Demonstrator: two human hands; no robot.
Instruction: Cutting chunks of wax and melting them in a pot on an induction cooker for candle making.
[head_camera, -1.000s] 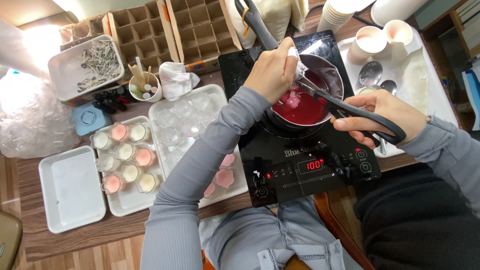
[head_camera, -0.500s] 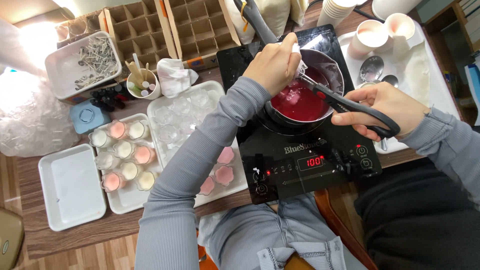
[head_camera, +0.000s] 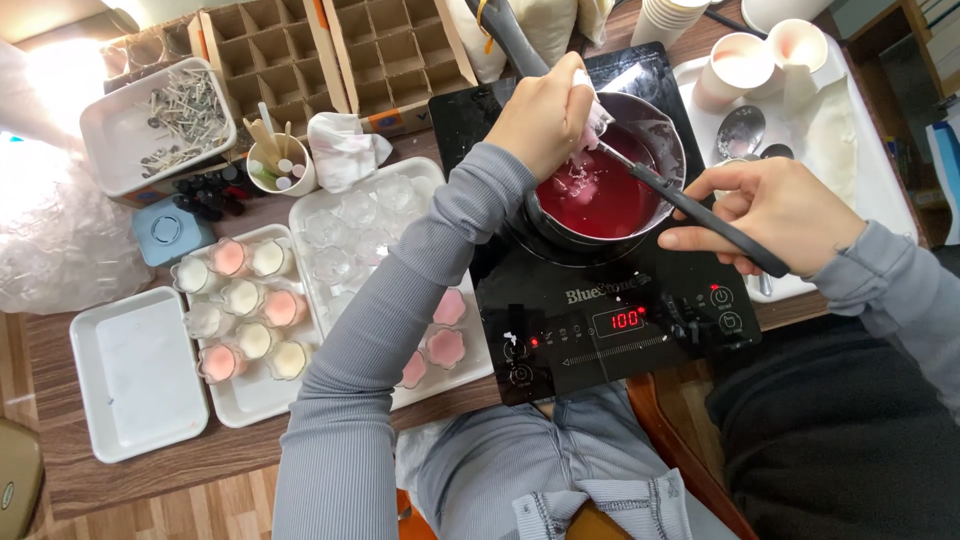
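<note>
Head view: the left hand (head_camera: 545, 115) pinches a pale translucent chunk (head_camera: 590, 110) over the small pot (head_camera: 655, 135) of red liquid on the black cooktop (head_camera: 600, 320), while the right hand (head_camera: 780, 215) grips closed black scissors (head_camera: 690, 205) whose blades meet it. Cut bits could splash hot liquid onto fingers. White trays (head_camera: 140, 375) of small cups (head_camera: 250, 310) crowd the left forearm.

Home candle-making bench: induction hob (head_camera: 610, 300), wick tray (head_camera: 160, 125), filled moulds (head_camera: 245, 310).
</note>
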